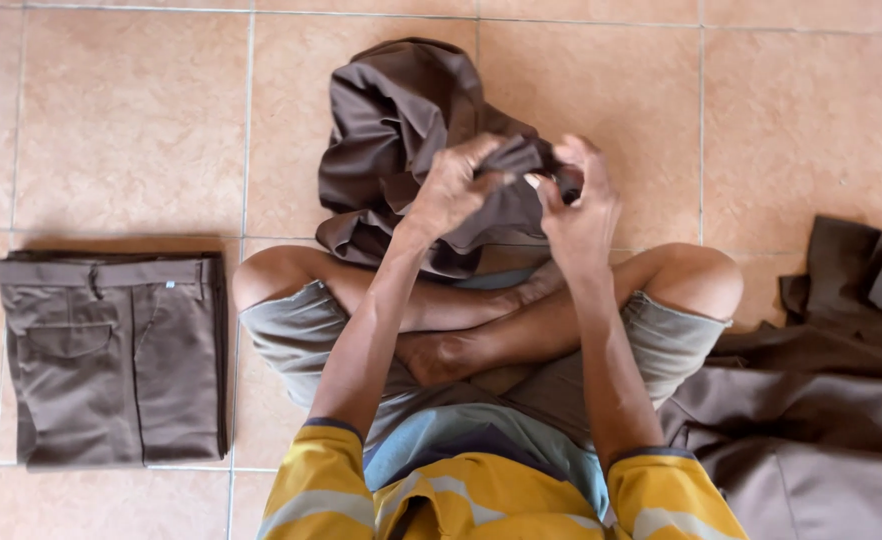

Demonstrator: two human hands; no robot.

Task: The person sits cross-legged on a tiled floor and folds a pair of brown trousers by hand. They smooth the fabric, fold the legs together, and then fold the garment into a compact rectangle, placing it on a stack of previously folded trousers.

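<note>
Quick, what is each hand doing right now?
Left hand: closed, grip on the brown cloth.
Right hand: closed, grip on the same cloth.

folded brown trousers on tiled floor, loose brown cloth pile

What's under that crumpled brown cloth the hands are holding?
Both hands, left hand and right hand, grip the brown cloth. Its bottom lies on the tile floor; anything beneath is covered.

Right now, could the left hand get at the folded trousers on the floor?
Probably yes: the folded trousers lie beside the left knee with bare tile between, but the left hand is gripping the brown garment.
</note>
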